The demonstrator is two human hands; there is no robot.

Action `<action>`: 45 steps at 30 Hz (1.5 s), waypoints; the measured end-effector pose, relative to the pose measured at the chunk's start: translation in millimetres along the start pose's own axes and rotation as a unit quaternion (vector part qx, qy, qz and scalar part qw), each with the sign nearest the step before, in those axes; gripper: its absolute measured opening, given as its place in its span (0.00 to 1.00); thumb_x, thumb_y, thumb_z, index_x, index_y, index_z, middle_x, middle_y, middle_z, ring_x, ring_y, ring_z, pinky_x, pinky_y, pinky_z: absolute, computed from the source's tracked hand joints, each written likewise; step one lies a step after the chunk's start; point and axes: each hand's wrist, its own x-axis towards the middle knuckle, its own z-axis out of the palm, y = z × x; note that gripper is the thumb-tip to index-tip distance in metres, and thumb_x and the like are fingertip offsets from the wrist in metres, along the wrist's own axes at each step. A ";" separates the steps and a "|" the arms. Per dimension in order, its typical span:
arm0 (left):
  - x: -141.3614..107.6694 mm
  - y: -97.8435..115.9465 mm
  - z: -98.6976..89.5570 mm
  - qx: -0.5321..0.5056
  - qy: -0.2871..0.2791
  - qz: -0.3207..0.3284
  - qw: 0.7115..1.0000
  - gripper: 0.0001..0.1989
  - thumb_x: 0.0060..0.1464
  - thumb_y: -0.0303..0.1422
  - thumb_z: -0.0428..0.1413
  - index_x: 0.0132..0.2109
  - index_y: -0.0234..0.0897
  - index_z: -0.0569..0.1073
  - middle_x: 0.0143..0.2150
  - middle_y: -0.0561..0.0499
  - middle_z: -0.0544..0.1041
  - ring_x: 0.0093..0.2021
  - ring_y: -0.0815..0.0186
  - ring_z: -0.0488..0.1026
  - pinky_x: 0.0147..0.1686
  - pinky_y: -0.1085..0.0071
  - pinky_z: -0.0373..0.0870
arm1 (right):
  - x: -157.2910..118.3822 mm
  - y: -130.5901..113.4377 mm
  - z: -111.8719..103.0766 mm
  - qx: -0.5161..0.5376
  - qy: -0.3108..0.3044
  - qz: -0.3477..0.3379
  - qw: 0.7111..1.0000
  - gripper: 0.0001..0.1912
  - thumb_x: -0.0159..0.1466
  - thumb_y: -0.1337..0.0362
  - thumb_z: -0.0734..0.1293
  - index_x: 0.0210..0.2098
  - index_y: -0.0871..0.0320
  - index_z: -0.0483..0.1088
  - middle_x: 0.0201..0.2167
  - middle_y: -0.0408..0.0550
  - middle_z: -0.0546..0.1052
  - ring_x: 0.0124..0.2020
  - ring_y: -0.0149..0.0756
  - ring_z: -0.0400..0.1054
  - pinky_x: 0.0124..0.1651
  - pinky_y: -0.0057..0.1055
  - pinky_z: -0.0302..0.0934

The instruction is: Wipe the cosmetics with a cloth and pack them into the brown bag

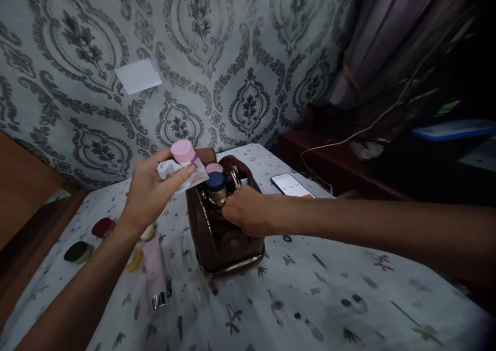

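Observation:
My left hand (149,193) is closed around a small jar with a pink lid (183,151) and a crumpled white cloth (167,169), above the left rim of a brown zip bag (199,227). The bag stands unzipped on the bed. My right hand (246,211) reaches into it from the right with curled fingers; the fingertips are hidden, so what they hold cannot be seen. Beside that hand, inside the bag, are a blue-lidded jar (216,181), a pink lid (214,168) and slim rose-gold tubes (234,177).
On the patterned sheet (287,299) at left lie a pink squeeze tube (154,266), a red-lidded jar (103,227), a dark green-lidded jar (77,252) and a yellow item (134,260). A lit phone (291,185) lies right of the bag. A white cable (360,132) hangs behind.

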 end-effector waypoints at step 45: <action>40.3 -23.9 27.6 -0.063 -0.180 -0.117 0.975 0.15 0.48 0.45 0.61 0.32 0.35 0.76 0.24 0.55 0.73 0.26 0.66 0.68 0.26 0.72 0.61 | -4.5 70.9 16.3 0.148 0.302 0.035 0.941 0.21 0.59 0.63 0.75 0.50 0.61 0.70 0.47 0.55 0.75 0.49 0.47 0.66 0.52 0.39 0.57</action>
